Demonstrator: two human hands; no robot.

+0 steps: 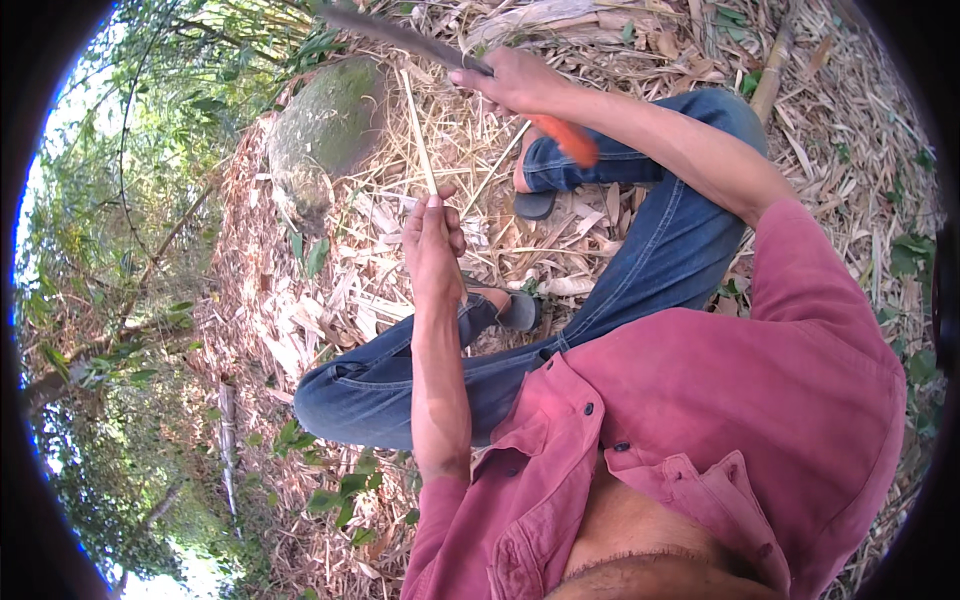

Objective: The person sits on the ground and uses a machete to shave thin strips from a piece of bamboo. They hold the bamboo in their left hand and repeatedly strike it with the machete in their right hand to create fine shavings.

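Observation:
My left hand (433,245) is closed around a thin, pale bamboo strip (420,135), thumb laid along it. The strip stands out from the fist toward the far side, and part of it is hidden in the fingers. In my right hand (515,80), a machete (400,37) is gripped near the base of its long dark blade. Its blurred orange handle (572,142) sticks out behind the hand, toward my right knee. The blade points to the far left, above the strip's far end and apart from it.
A large mossy rock (330,125) lies just left of the strip. Dry leaves and shavings (330,280) cover the ground around my sandalled feet (520,310). A bamboo pole (773,70) lies at the far right. Green undergrowth (110,290) fills the left side.

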